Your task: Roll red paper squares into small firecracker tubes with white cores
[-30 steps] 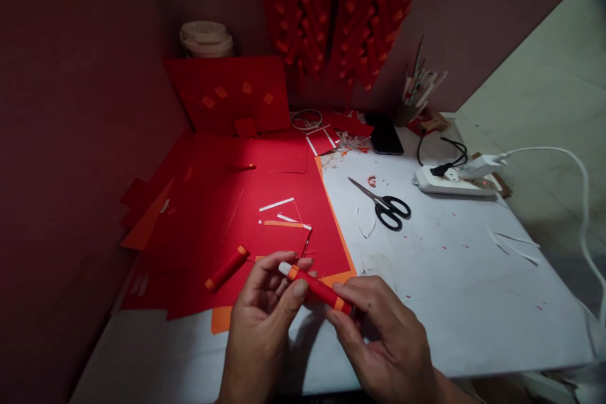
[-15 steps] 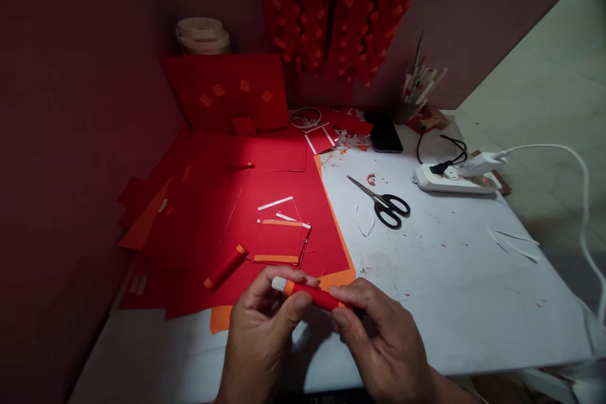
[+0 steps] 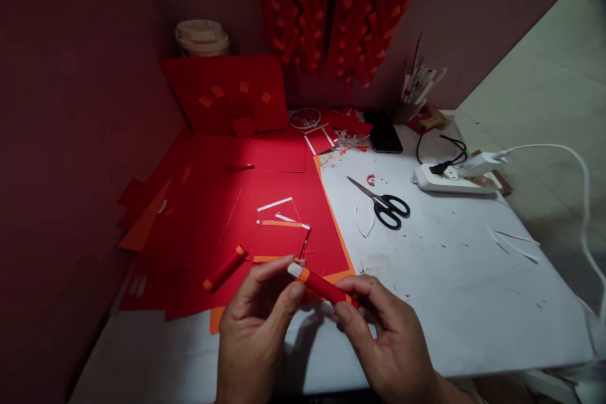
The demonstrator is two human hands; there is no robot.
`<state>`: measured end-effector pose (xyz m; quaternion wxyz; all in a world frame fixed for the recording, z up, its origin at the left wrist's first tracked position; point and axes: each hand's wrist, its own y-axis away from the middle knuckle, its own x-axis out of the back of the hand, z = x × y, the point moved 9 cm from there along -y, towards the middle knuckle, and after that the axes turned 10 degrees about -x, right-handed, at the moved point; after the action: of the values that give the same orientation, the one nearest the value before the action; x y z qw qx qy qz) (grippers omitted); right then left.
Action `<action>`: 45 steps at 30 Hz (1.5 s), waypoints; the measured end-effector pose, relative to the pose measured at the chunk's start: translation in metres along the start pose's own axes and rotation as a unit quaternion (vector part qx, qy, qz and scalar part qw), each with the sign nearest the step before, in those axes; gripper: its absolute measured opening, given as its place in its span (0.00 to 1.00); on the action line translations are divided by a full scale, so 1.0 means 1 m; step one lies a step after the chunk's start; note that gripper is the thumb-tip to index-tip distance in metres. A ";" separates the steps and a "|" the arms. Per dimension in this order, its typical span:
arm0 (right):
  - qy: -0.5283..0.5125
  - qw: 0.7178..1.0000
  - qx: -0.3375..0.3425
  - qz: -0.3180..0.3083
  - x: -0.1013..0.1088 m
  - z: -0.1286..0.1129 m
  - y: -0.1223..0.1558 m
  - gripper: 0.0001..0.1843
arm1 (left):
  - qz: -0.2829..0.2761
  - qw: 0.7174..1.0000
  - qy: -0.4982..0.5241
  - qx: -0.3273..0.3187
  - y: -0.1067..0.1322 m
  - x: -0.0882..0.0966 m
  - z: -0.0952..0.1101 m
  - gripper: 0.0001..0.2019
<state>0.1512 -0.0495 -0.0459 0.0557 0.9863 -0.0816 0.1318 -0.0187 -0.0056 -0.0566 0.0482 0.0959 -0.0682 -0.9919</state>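
Note:
Both my hands hold a red paper tube (image 3: 320, 287) with orange bands and a white tip at its far left end. My left hand (image 3: 258, 328) pinches the tube near the white tip with thumb and fingers. My right hand (image 3: 383, 341) grips its lower right end. A second red tube (image 3: 226, 267) with orange ends lies on the red paper sheet (image 3: 213, 202) just left of my hands. A small red sheet with orange strips (image 3: 281, 237) lies flat beyond the tube.
Black-handled scissors (image 3: 383, 205) lie on the white table (image 3: 449, 278). A white power strip (image 3: 449, 180) with cables sits at the right. A black phone (image 3: 383, 134), a pen cup (image 3: 411, 98) and paper scraps line the back wall.
The tube dipped toward me half a second ago, then rose and shifted slightly right. My fingers regripped it. The rest of the table is unchanged.

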 end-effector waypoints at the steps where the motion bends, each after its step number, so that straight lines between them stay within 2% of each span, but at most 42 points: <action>1: 0.000 1.000 0.003 -0.003 -0.001 -0.001 0.000 0.07 | -0.005 1.000 -0.009 0.000 0.000 -0.001 0.000 0.09; 7: 0.010 1.000 0.028 -0.006 -0.003 -0.008 -0.001 0.08 | -0.034 0.998 -0.047 -0.006 0.001 -0.007 0.003 0.07; 9: 0.017 0.999 0.043 0.004 -0.002 -0.013 -0.002 0.09 | -0.039 0.999 -0.027 0.004 0.001 -0.009 0.000 0.10; 12: 0.036 0.997 0.063 0.021 -0.001 -0.019 -0.003 0.10 | -0.065 0.995 0.040 0.063 0.003 -0.016 -0.013 0.16; 14: 0.051 0.996 0.072 0.028 -0.001 -0.020 -0.002 0.12 | -0.075 0.989 0.074 0.102 0.004 -0.019 -0.020 0.16; 19: 0.084 0.992 0.088 0.037 0.004 -0.019 0.002 0.14 | -0.023 0.985 0.141 0.098 -0.001 -0.010 -0.019 0.10; 25: 0.116 0.976 0.158 0.091 0.019 -0.027 0.009 0.14 | 0.009 0.987 0.144 0.072 -0.006 -0.001 -0.005 0.19; 28: 0.125 0.970 0.166 0.125 0.028 -0.030 0.010 0.11 | 0.032 0.997 0.064 0.020 -0.014 0.017 0.021 0.22; 30: 0.141 0.966 0.167 0.138 0.033 -0.031 0.011 0.10 | 0.069 0.993 -0.078 -0.062 -0.023 0.040 0.054 0.25; 32: 0.159 0.963 0.160 0.149 0.037 -0.030 0.012 0.08 | 0.074 0.950 -0.276 -0.129 -0.033 0.056 0.086 0.28; 34: 0.167 0.962 0.146 0.159 0.040 -0.027 0.012 0.06 | 0.075 0.876 -0.440 -0.182 -0.043 0.065 0.110 0.31; 35: 0.169 0.962 0.139 0.161 0.040 -0.026 0.012 0.06 | 0.060 0.847 -0.499 -0.173 -0.050 0.068 0.112 0.32; 37: 0.167 0.965 0.129 0.157 0.039 -0.023 0.011 0.06 | 0.022 0.823 -0.547 -0.153 -0.062 0.071 0.106 0.28; 41: 0.144 0.976 0.085 0.141 0.036 -0.016 0.007 0.05 | -0.036 0.815 -0.558 -0.151 -0.075 0.066 0.087 0.17; 45: 0.136 0.981 0.079 0.115 0.032 -0.014 0.005 0.05 | -0.093 0.818 -0.549 -0.145 -0.075 0.061 0.070 0.15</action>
<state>0.1770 -0.0576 -0.0232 -0.0274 0.9445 -0.1756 0.2764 -0.0978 0.0706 -0.0101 -0.0761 -0.4664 0.0706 -0.8785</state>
